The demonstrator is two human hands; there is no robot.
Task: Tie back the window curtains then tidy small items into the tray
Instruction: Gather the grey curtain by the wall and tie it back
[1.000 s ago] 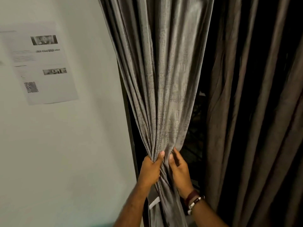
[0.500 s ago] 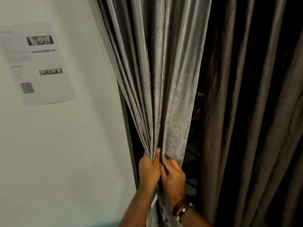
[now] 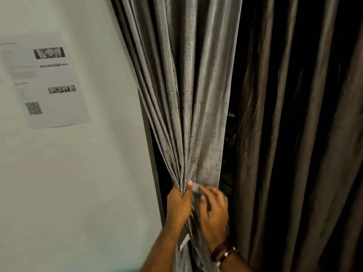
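In the head view, two curtains hung side by side. The grey curtain was gathered into a bundle of folds that narrowed downward to where two hands met it. The dark brown curtain hung loose to its right, in deep shadow, with a black gap between the two.

The left hand gripped the gathered folds from the left, its fingers curled round the bunch with the thumb lying up along the cloth. The right hand lay against the same bunch from the right, just beside the left hand; it was blurred, its fingers looked bent against the fabric, and whether they clamped the cloth or only pressed on it could not be told. On the right wrist sat two bands, one dark red and one dark with metal pieces. A small pale tag showed at the curtain's edge below the left hand.

One printed sheet with two small pictures and one square code was stuck to the pale wall left of the curtains. A dark window frame edge ran down between wall and grey curtain.
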